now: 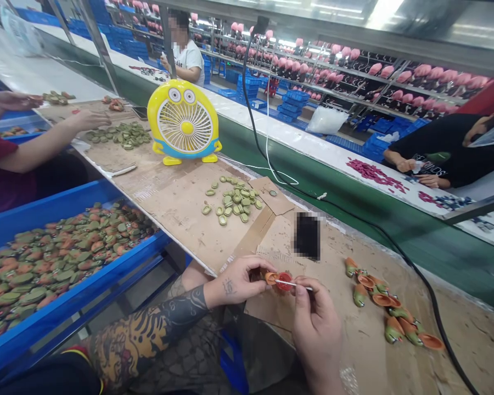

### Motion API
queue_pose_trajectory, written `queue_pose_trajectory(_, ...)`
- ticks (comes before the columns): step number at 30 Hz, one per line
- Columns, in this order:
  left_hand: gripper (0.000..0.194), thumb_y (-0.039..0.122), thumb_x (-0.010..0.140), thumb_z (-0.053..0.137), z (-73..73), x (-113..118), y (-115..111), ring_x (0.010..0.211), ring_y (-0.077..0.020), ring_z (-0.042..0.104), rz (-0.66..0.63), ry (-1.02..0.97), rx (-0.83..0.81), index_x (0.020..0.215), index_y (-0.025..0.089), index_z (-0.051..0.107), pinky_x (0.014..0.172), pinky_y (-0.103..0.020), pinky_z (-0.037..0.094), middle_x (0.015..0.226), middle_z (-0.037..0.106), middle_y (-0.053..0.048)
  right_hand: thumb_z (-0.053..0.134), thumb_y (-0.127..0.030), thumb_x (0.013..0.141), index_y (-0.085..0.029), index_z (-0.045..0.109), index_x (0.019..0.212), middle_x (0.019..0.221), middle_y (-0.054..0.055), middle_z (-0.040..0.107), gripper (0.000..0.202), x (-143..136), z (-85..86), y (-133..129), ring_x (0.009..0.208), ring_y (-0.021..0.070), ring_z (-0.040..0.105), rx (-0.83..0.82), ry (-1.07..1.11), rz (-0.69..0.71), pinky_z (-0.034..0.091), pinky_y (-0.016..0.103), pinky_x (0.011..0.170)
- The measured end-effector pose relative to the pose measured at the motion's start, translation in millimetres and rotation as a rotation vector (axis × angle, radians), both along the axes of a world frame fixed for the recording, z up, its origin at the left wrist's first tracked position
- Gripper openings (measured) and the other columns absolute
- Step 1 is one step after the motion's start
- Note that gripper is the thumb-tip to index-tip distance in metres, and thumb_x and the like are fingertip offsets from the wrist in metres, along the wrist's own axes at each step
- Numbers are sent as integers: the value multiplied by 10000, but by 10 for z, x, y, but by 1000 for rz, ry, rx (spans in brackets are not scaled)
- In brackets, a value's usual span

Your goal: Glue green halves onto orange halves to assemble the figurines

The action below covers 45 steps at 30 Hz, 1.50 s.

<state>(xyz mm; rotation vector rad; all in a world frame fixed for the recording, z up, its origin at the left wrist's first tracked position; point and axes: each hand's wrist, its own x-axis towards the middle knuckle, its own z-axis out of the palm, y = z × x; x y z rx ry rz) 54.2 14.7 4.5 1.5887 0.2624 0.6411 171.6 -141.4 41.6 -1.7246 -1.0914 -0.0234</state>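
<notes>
My left hand (239,278) pinches a small hollow orange piece (270,277) between thumb and fingers. In my right hand (319,329) is a thin white stick (300,286), its tip at the orange piece's opening. A small round red dish (285,278) shows just behind the stick; whether it touches either hand I cannot tell. Several hollow orange-and-green pieces (360,295) lie on the cardboard to the right of my right hand. Farther up, beyond my left hand, sits a loose group of green oval pieces (234,202) with recessed faces.
A yellow fan (186,123) stands on the cardboard (181,203). A blue bin (66,200) full of green and orange pieces is at left. A black cable (395,247) runs along the right. A co-worker's hand (91,119) is over more green pieces; other people sit across.
</notes>
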Motion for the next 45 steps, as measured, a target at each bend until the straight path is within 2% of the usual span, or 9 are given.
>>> queue_pose_trajectory(6,312,232,863,749,75,-39,19,1041,-244,658,30,15,24,1171,184,738,920,-359,521,1159,697,-116,573,-335,1015,-194,651,976,1004,78,674,166,119,-48,-42,959,233,653,58,47,-89,508,350,854)
queue_pose_trajectory(14,410,205,953,603,-2,-2,-25,1110,-231,671,52,-9,-48,1363,192,600,961,-356,544,1238,696,-127,516,-368,1032,-210,641,911,905,46,672,235,267,-207,-18,827,219,621,-231,-70,7,457,319,728)
queue_pose_trajectory(20,395,161,913,628,35,-27,0,1122,-245,675,70,41,12,1304,204,665,983,-364,524,1239,714,-110,575,-415,1013,-201,662,948,942,58,708,240,153,-84,-31,864,212,666,-37,121,-100,504,301,758)
queue_pose_trajectory(24,401,153,895,644,65,-41,11,1159,-266,664,83,72,64,1289,217,687,1012,-384,512,1251,713,-102,608,-400,1003,-194,678,968,970,68,727,220,45,13,26,902,210,695,50,239,-53,549,302,797)
queue_pose_trajectory(29,402,149,890,644,131,-51,17,1162,-269,664,82,90,102,1283,214,698,1017,-389,512,1242,723,-100,582,-360,1021,-206,670,986,974,58,713,181,18,-42,105,900,198,685,41,237,39,561,293,789)
queue_pose_trajectory(37,392,157,892,649,150,-49,37,1203,-267,635,51,57,56,1275,219,706,1089,-413,467,1258,716,-99,570,-328,1025,-217,662,1010,1004,47,700,145,95,-67,42,959,203,670,44,95,-19,522,307,856)
queue_pose_trajectory(39,399,187,919,626,99,-31,23,1165,-243,644,49,35,-6,1316,214,651,1048,-394,496,1249,702,-100,563,-345,1026,-214,662,994,996,49,697,168,143,-58,19,946,211,664,-17,52,-47,505,314,841)
queue_pose_trajectory(43,307,281,945,612,2,11,-4,933,-182,654,48,2,-126,1238,190,611,797,-303,565,1150,666,-92,524,-359,1033,-211,642,916,929,50,676,223,229,-102,2,876,223,632,-179,-70,-25,468,332,779)
queue_pose_trajectory(45,310,296,932,646,-28,20,-6,904,-168,639,54,3,-155,1222,190,619,779,-284,550,1156,657,-88,509,-349,1031,-212,633,904,910,50,671,224,248,-142,8,866,232,622,-225,-117,3,459,345,774)
